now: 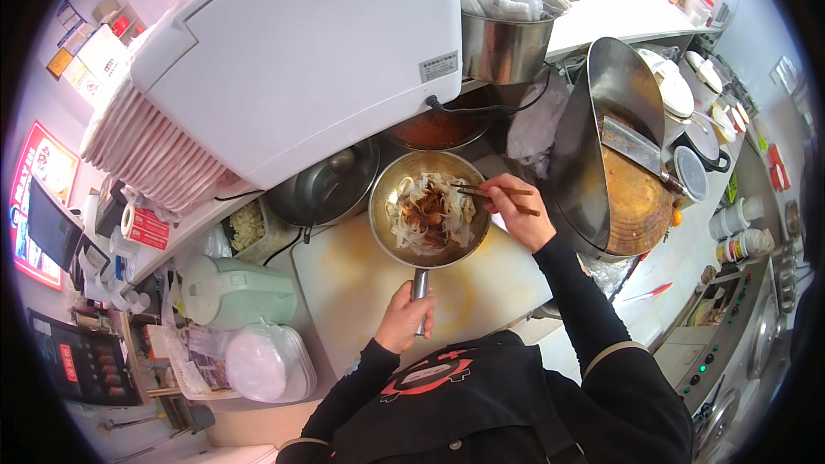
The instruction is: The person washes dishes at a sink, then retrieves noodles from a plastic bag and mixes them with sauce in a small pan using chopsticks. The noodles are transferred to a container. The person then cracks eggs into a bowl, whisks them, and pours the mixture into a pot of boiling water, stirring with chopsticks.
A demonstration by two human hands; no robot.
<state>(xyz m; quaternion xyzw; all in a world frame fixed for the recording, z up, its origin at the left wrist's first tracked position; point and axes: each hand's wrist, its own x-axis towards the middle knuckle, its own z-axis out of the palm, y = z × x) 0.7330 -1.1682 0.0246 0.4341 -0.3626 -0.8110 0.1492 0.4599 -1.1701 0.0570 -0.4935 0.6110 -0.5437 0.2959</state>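
Note:
My left hand (pixel 406 319) grips the handle of a round metal pan (pixel 420 270), which is over a white cutting board (pixel 348 283) with yellowish stains. In the pan lie pale, wide noodle-like strips (pixel 419 190) with dark red-brown sauce on top of them. My right hand (pixel 519 209) holds a pair of wooden chopsticks (pixel 525 192), whose tips reach over the right side of the pan, at the strips.
Beyond the pan stand a pot of red sauce (pixel 438 129) and a dark lidded pot (pixel 322 187). A cleaver (pixel 635 148) lies on a round wooden block (pixel 635 212) inside a metal guard, right. A green kettle (pixel 238 290) stands left, near bagged white lids (pixel 258 361).

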